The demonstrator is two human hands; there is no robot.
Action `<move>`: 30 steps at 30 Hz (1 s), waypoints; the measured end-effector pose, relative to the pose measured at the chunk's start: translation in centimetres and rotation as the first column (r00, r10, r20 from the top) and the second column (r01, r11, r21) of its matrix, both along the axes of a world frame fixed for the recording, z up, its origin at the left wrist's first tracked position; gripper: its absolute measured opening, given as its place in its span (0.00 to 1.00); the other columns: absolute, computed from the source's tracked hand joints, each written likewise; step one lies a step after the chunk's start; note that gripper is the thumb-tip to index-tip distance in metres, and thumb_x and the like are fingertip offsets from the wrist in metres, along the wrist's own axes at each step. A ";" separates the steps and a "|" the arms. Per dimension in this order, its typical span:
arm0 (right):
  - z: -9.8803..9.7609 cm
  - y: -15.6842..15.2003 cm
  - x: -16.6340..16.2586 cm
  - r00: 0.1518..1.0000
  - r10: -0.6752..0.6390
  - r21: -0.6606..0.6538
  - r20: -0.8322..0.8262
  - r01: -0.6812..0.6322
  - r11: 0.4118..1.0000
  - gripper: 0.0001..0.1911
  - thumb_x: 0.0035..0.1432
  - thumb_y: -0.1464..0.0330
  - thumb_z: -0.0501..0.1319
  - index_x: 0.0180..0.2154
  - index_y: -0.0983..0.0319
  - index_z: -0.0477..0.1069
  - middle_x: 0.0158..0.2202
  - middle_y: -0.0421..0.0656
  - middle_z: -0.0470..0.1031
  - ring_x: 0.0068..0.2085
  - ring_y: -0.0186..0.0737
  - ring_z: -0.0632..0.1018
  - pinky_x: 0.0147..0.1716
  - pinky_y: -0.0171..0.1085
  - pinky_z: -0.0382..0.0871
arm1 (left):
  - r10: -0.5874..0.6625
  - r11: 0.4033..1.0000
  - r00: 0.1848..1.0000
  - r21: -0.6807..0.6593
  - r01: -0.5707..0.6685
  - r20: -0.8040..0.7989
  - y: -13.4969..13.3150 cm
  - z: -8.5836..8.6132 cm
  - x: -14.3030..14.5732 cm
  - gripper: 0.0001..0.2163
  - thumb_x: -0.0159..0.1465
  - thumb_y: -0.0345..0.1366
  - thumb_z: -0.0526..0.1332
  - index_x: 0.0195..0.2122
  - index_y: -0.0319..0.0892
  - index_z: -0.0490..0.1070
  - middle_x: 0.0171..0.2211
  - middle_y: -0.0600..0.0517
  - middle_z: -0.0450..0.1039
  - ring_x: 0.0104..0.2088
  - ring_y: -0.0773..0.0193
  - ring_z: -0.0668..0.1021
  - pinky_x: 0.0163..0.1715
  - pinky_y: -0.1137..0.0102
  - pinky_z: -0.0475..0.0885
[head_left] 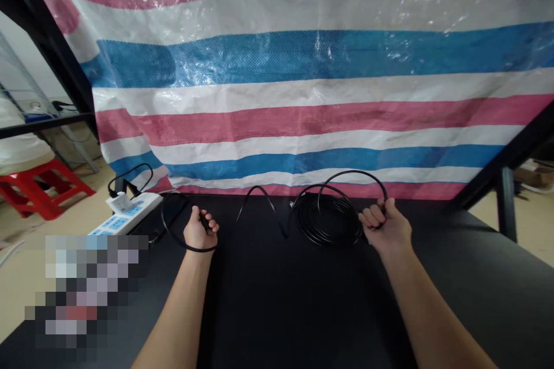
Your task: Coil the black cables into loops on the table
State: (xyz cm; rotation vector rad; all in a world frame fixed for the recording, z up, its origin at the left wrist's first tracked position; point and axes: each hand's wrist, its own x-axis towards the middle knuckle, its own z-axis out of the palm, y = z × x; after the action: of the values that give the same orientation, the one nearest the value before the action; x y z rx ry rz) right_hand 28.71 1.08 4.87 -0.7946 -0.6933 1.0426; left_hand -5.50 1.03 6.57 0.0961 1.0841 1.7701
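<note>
My left hand (200, 232) is closed around a dark piece of black cable (163, 222), which bends in a loop to the left and passes across my wrist. Whether a plug sits inside that fist I cannot tell. Farther right, my right hand (386, 225) has its fingers wrapped round a strand of black cable that arches up from a coil (329, 219). The coil lies on the black table (277, 300), just left of that hand. From its left side a thinner loose strand (258, 187) rises in an arch between my hands.
A white power strip (147, 206) with a white adapter (119, 203) plugged in lies at the table's left edge. A pixelated patch covers the area in front of it. Striped plastic sheeting (303, 92) hangs behind the table. A red stool (45, 187) stands on the floor at left.
</note>
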 end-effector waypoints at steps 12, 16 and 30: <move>0.6 -1.5 1.0 0.987 0.153 0.174 -0.055 -0.141 0.975 0.11 0.43 0.65 0.69 0.27 0.57 0.67 0.18 0.32 0.59 0.20 0.30 0.62 0.21 0.34 0.61 | -0.001 0.998 0.999 -0.064 -0.001 -0.042 -0.3 0.7 0.6 0.10 0.61 0.24 0.49 0.23 0.41 0.58 0.15 0.60 0.54 0.12 0.77 0.56 0.10 0.83 0.48; -0.1 -0.6 0.8 0.992 -0.022 0.171 0.125 0.000 0.985 0.17 0.44 0.58 0.68 0.27 0.57 0.62 0.18 0.32 0.59 0.19 0.30 0.61 0.20 0.34 0.59 | -0.044 0.999 0.999 -0.019 0.043 -0.028 -0.5 1.1 0.1 0.10 0.61 0.23 0.49 0.24 0.40 0.60 0.15 0.60 0.51 0.11 0.78 0.55 0.09 0.83 0.47; -3.0 0.0 -3.1 0.633 -0.267 0.155 0.726 0.229 0.961 0.33 0.26 0.53 0.72 0.34 0.57 0.62 0.27 0.35 0.67 0.23 0.32 0.65 0.26 0.36 0.64 | -0.095 0.993 0.983 -0.089 0.082 -0.158 -1.0 1.3 2.1 0.06 0.58 0.25 0.52 0.27 0.42 0.62 0.14 0.60 0.56 0.11 0.75 0.58 0.10 0.81 0.49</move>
State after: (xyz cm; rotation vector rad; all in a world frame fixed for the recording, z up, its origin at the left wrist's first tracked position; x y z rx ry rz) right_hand 25.60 1.08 1.84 -1.2576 -1.2596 0.4001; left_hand -3.39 0.07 7.88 0.2383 1.2487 1.6580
